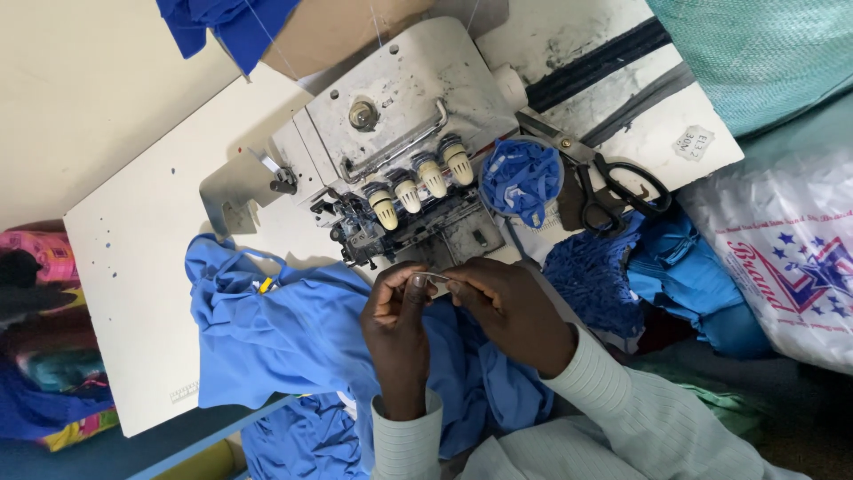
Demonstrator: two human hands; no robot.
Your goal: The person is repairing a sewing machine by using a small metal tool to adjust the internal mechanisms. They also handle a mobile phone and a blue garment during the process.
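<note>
Down at the bottom, two pale striped sleeves (569, 400) come up to the person's hands. Both hands meet over a pile of light blue cloth (284, 329) that lies on the white table (133, 267). The left hand (397, 311) has its fingers curled in, and its thumb and first finger pinch one end of a small thin metal thing (438, 278). The right hand (506, 307) is curled too, and its fingertips pinch the other end. It is too small to tell what that thing is. Just past the hands stands a grey sewing machine (400, 124) with four cream knobs (419, 184) in a row. Right beside it sits a round cup (522, 178) full of blue scraps. Black scissors (613, 182) lie next to the cup. Off to the right is a white plastic bag (782, 258) with more blue cloth by it.
</note>
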